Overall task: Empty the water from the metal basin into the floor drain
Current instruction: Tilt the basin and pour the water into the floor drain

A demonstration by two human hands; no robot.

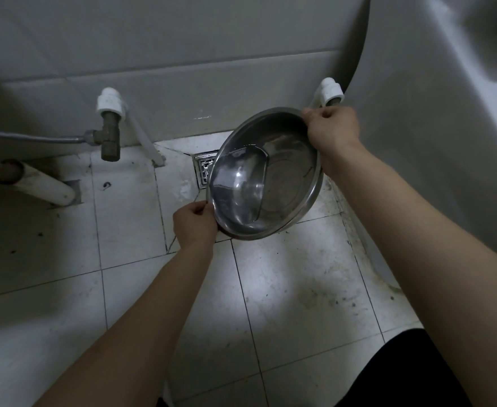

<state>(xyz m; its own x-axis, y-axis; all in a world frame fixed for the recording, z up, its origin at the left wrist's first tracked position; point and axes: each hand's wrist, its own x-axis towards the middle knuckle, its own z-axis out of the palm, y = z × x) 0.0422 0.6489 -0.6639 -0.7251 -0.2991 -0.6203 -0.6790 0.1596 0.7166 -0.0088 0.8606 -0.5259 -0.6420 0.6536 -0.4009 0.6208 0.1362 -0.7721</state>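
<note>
One basin [285, 177], one drain [204, 168], two hands, two white pipe fittings.

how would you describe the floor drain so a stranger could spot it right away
Start at the grey tiled wall and drop to the white floor tiles at its foot. The floor drain sits there, half hidden behind the tilted metal basin. It is the only square metal grate in the floor.

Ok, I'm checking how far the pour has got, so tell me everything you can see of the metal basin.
The metal basin is round, shallow and shiny, steel by its look, with a rolled rim. It is held in the air above the tiled floor, tilted down toward its left side, partly covering the floor drain. Clear water is pooled against that lower left wall; the right part of the bottom looks bare. The left hand has a grip on the near-left rim, the right hand on the far-right rim. Nothing else touches it.
</note>
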